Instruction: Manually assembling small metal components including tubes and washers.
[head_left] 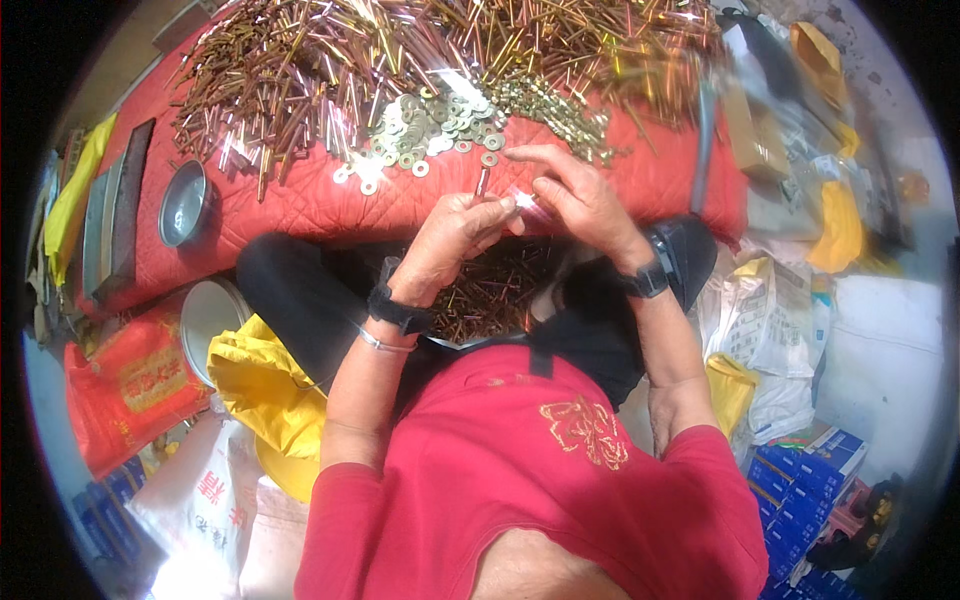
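My left hand [462,232] is closed around a thin metal bolt [483,182], whose shiny end sticks up past the fingers. A bright glint beside its fingertips hides some detail. Just to the right, my right hand [585,203] is open, index finger stretched left toward the flat round washers [430,130] and the other fingers bent. Those silvery washers lie in a loose heap at the near edge of a large pile of copper-coloured metal rods [290,95]. Small brass-coloured nuts [560,115] lie to the right of the washers.
Everything lies on a red quilted cloth [660,175]. A metal bowl [186,205] stands at left. More copper-coloured rods [485,295] lie between my legs. Yellow cloth [265,380] and a red bag [130,385] are at lower left, blue boxes [805,495] at lower right.
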